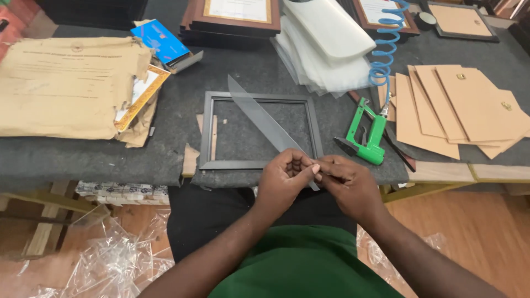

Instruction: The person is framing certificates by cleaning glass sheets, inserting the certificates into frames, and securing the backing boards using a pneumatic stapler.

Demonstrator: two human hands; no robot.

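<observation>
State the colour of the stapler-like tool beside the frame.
Bright green with a black tip; the tool shows in the head view.

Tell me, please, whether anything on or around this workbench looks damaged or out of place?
Yes: the big brown paper envelope at the bench's left is torn along its right edge, with a gold-edged certificate poking out. Crumpled clear plastic wrap litters the floor below. The dark frame and green staple gun look intact.

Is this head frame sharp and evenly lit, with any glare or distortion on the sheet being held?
Head view: lighting soft and even, shadows faint; both hands, left and right, sharp on the clear sheet, which shows a pale sheen, no harsh glare; table edge bows slightly from wide-angle distortion.
</observation>
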